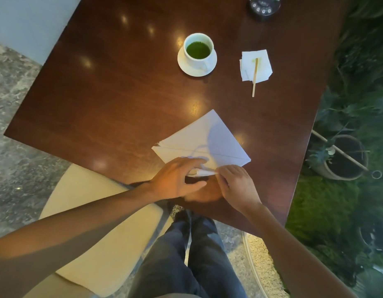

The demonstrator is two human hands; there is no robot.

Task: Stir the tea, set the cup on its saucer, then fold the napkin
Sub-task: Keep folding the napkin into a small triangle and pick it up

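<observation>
Cup (198,61), one; large napkin (207,134), one, right hand (237,186) pinching.

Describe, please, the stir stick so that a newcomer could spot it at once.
Start at the dark wooden table. Right of the cup lies a small white napkin; the stir stick lies across it, the only thin wooden strip there.
</observation>
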